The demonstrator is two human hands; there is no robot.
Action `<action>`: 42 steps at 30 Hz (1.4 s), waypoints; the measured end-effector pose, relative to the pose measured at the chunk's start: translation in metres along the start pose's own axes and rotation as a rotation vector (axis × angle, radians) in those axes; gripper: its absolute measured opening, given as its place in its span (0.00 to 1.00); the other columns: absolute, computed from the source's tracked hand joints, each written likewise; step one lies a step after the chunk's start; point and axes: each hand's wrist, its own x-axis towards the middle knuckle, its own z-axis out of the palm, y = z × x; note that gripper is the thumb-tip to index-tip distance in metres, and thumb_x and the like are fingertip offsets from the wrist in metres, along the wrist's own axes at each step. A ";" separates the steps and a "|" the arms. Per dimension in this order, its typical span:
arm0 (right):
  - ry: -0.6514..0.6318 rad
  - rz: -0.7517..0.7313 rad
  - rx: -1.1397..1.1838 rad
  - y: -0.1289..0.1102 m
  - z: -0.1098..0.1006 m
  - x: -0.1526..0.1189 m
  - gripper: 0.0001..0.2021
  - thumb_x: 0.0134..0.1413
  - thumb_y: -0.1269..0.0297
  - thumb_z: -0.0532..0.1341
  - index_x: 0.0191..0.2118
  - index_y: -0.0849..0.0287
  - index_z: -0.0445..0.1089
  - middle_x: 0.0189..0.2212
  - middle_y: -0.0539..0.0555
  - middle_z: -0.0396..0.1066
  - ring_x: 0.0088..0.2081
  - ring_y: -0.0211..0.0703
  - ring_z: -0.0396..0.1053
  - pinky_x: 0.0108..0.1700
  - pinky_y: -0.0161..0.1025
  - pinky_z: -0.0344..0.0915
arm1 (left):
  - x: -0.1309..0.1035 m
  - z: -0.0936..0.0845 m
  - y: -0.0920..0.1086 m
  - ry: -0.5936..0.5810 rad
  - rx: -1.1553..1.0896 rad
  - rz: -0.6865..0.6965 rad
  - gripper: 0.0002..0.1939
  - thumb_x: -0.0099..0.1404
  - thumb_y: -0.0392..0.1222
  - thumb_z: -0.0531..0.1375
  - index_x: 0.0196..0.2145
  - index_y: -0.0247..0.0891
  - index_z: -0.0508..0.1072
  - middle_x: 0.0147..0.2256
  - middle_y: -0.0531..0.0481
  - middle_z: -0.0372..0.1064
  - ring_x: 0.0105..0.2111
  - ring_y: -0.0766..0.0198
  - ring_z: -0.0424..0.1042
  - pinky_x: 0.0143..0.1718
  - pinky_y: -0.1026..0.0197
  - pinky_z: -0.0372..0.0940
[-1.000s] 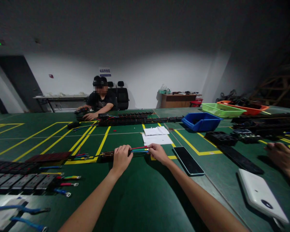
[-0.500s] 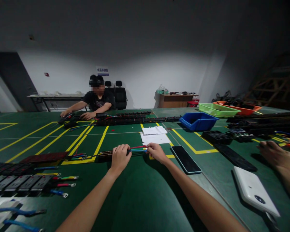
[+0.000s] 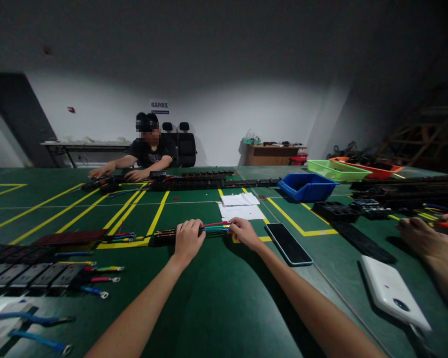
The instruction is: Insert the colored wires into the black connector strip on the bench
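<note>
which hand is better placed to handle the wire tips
Probably the right hand: it pinches the wires near their tips. The left hand is farther from them, wrapped over the strip.

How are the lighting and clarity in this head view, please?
In the head view: white back wall darkening upward; pale glare at lower left on the yellow-lined green tabletop; dark shadow beside the bare right forearm; fine detail unclear on thin red, green and blue wires.
</note>
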 end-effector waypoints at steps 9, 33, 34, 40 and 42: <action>0.093 -0.030 0.027 -0.003 -0.001 -0.005 0.15 0.54 0.51 0.60 0.41 0.57 0.69 0.27 0.47 0.69 0.20 0.34 0.66 0.17 0.29 0.59 | 0.001 0.000 0.002 -0.005 -0.011 -0.003 0.04 0.68 0.40 0.57 0.40 0.43 0.71 0.41 0.48 0.75 0.43 0.56 0.73 0.50 0.49 0.64; 0.239 -0.113 -0.462 -0.011 0.000 -0.006 0.21 0.62 0.47 0.55 0.33 0.59 0.77 0.29 0.54 0.75 0.31 0.43 0.69 0.33 0.36 0.58 | 0.002 0.000 0.002 0.007 0.052 0.010 0.03 0.67 0.40 0.58 0.39 0.42 0.71 0.40 0.48 0.74 0.43 0.54 0.72 0.48 0.50 0.63; 0.237 -0.128 -0.454 -0.011 0.000 -0.006 0.20 0.62 0.48 0.56 0.33 0.59 0.77 0.28 0.53 0.75 0.30 0.43 0.69 0.33 0.36 0.57 | 0.002 0.000 0.002 0.002 0.045 0.011 0.03 0.67 0.39 0.58 0.39 0.42 0.71 0.40 0.48 0.74 0.43 0.54 0.72 0.48 0.50 0.63; 0.304 -0.231 -0.329 -0.013 0.004 -0.006 0.17 0.61 0.50 0.58 0.31 0.58 0.73 0.25 0.51 0.72 0.28 0.41 0.67 0.32 0.36 0.58 | 0.002 0.000 0.001 -0.010 0.015 0.010 0.04 0.68 0.39 0.58 0.40 0.41 0.71 0.41 0.48 0.74 0.43 0.55 0.72 0.49 0.50 0.63; 0.348 -0.250 -0.331 -0.017 0.008 -0.007 0.15 0.61 0.52 0.58 0.31 0.58 0.73 0.26 0.51 0.72 0.28 0.41 0.67 0.32 0.36 0.58 | 0.002 0.000 0.001 -0.007 0.015 0.012 0.03 0.67 0.39 0.58 0.39 0.41 0.71 0.40 0.48 0.74 0.43 0.55 0.72 0.50 0.49 0.63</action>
